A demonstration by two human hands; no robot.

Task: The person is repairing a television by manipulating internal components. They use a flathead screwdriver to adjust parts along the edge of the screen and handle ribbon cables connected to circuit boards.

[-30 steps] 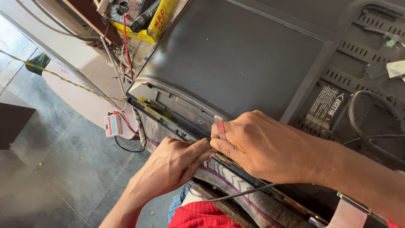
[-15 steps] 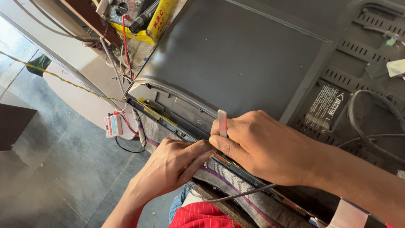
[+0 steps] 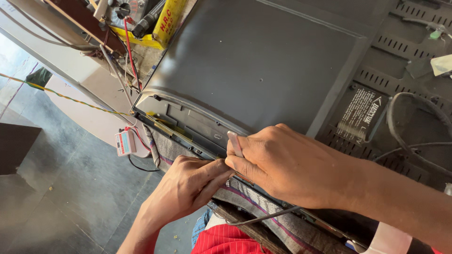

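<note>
Grey floor below; both hands (image 3: 188, 188) (image 3: 287, 164) pinch television (image 3: 254, 66) edge — white label (image 3: 360, 113) right

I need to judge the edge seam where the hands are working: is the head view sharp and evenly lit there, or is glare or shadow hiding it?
Head view: sharp at the seam of the dark grey plastic television back cover, no motion blur; soft daylight sheen on the panel, no hard glare; left hand and right hand cover and shade the edge beneath them; grey tiled floor slightly softer.
</note>
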